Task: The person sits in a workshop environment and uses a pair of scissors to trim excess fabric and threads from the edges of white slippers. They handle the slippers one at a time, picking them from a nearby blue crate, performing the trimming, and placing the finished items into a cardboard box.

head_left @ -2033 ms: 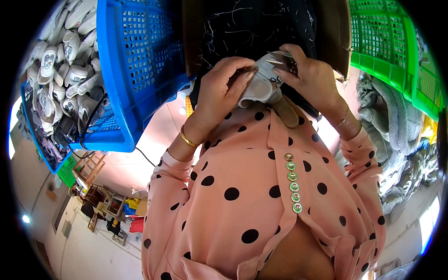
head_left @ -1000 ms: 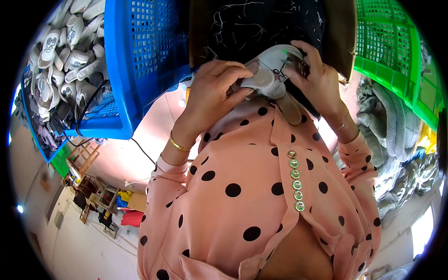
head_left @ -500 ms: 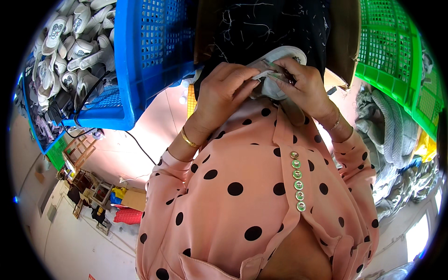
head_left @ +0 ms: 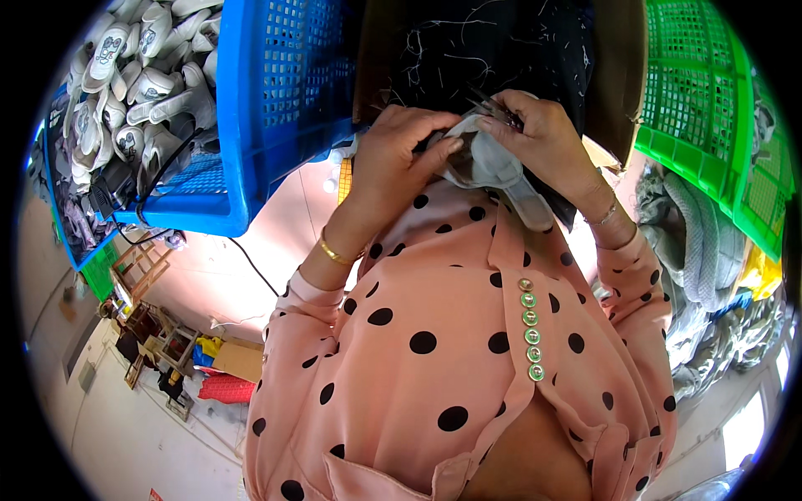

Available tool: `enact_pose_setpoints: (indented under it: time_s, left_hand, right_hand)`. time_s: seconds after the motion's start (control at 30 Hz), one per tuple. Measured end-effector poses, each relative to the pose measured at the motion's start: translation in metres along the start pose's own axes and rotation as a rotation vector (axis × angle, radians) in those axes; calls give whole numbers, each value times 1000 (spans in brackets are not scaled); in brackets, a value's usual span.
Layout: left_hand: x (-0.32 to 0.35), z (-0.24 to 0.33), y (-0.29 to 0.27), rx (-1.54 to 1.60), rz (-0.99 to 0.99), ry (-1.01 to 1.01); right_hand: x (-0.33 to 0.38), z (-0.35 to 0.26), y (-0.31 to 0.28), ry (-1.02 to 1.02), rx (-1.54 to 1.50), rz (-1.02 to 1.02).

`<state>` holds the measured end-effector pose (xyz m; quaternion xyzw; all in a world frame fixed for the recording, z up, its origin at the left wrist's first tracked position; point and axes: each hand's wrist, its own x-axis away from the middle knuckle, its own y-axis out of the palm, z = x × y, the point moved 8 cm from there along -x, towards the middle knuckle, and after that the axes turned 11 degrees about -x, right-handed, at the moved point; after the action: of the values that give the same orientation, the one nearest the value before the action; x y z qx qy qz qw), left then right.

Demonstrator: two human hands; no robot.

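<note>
Both hands (head_left: pixel 401 159) pinch soft grey fabric piece (head_left: pixel 493 163) — perhaps felt.

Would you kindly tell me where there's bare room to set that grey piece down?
The only bare patch is the dark, thread-littered cloth between the blue crate and the green crate. The blue crate's inside is packed with grey-white shoe pieces. Both hands, left and right, crowd the grey piece.

Dark work surface (head_left: pixel 501 42) strewn with thread scraps (head_left: pixel 451 50).
</note>
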<state>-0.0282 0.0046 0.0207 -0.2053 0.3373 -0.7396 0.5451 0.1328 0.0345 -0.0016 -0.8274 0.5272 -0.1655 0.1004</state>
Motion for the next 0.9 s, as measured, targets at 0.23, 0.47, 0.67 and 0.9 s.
enact_pose_setpoints:
  time_s: [0.23,0.47,0.67,0.9]
  left_hand:
    - [-6,-7,13,241,-112,-90]
    - [4,-15,30,731,-472,-361]
    - [13,1,30,929,-526,-506]
    - [16,1,38,901,-509,-620]
  right_hand:
    - [11,10,-4,-21,-55,6]
    - [32,8,9,194,-425,-117]
    - [56,5,11,229,-617,-80]
    - [67,-24,-23,-201,370,68]
